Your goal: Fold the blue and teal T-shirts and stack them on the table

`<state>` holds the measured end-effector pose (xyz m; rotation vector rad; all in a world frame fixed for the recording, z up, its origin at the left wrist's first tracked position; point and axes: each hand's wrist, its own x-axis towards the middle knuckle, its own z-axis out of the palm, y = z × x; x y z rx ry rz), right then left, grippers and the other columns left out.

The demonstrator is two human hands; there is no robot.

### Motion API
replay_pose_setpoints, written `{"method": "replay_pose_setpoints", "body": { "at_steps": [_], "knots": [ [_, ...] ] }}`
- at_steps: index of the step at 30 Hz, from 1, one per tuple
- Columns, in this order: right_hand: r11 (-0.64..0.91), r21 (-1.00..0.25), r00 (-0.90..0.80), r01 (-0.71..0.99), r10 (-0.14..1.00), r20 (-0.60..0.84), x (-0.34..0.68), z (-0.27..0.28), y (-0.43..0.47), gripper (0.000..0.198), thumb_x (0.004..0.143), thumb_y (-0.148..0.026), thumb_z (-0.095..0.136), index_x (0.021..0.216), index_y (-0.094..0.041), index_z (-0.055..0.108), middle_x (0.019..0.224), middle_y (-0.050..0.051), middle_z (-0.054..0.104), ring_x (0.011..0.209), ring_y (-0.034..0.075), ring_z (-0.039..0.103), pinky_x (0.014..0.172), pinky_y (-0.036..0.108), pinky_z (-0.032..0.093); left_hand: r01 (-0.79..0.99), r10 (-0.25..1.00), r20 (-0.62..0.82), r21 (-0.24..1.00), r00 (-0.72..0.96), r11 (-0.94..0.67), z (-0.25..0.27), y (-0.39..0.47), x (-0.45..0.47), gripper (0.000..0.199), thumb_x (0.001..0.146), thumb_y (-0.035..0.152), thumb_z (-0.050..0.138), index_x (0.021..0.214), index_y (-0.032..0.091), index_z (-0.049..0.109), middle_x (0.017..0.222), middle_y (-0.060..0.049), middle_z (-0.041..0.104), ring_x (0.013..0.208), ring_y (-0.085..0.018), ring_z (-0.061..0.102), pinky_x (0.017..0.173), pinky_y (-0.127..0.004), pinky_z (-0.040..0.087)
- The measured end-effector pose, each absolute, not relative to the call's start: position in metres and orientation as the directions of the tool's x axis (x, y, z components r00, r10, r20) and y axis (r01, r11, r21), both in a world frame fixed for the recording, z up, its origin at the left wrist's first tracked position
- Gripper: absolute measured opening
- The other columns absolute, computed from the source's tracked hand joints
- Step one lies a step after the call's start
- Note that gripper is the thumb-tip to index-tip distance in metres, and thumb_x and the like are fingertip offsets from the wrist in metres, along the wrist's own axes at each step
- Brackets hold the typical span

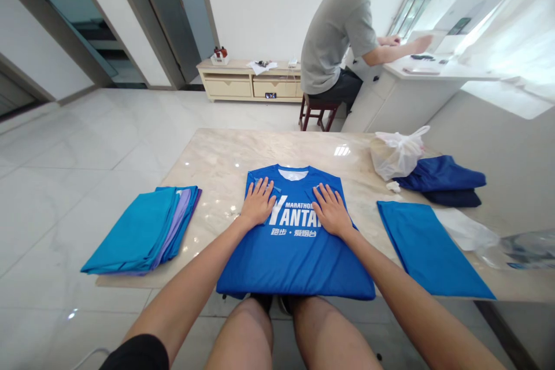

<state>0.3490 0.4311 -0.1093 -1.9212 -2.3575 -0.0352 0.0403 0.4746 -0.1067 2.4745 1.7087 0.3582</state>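
A blue T-shirt (295,254) with white lettering lies flat, front up, on the marble table (217,156), its hem hanging over the near edge. My left hand (259,201) rests palm down on the shirt's left chest, fingers spread. My right hand (330,208) presses flat on the right chest, partly over the lettering. Neither hand grips any fabric.
A stack of folded teal and purple shirts (143,231) sits at the table's left. A folded blue garment (429,248) lies to the right, with dark blue clothes (446,179), a white plastic bag (396,153) and clear wrapping (498,243) behind. A person in a grey shirt (338,29) sits at a far desk.
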Motion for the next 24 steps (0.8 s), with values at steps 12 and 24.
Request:
{"method": "replay_pose_setpoints", "body": {
  "at_steps": [12,24],
  "knots": [
    [0.24,-0.057,-0.236,0.969,0.969,0.08,0.338,-0.105,0.414,0.066,0.118,-0.046,0.027,0.177,-0.02,0.04,0.186,0.009,0.028,0.174,0.03,0.024,0.14,0.056,0.021,0.919,0.942,0.155,0.221,0.297,-0.326,-0.105,0.443,0.027,0.067,0.114,0.047,0.035,0.178,0.028,0.037,0.184,-0.008,0.036,0.174,-0.032,0.027,0.142,-0.059,0.018],
    [0.274,-0.085,-0.265,0.958,0.959,0.098,0.314,-0.101,0.355,0.066,0.118,-0.046,0.028,0.178,-0.021,0.038,0.186,0.011,0.029,0.173,0.031,0.025,0.14,0.056,0.021,0.936,0.953,0.139,0.195,0.27,-0.293,-0.098,0.377,0.004,0.066,0.114,0.046,0.034,0.176,0.025,0.042,0.184,-0.01,0.035,0.173,-0.032,0.028,0.141,-0.058,0.021]
  ]
}}
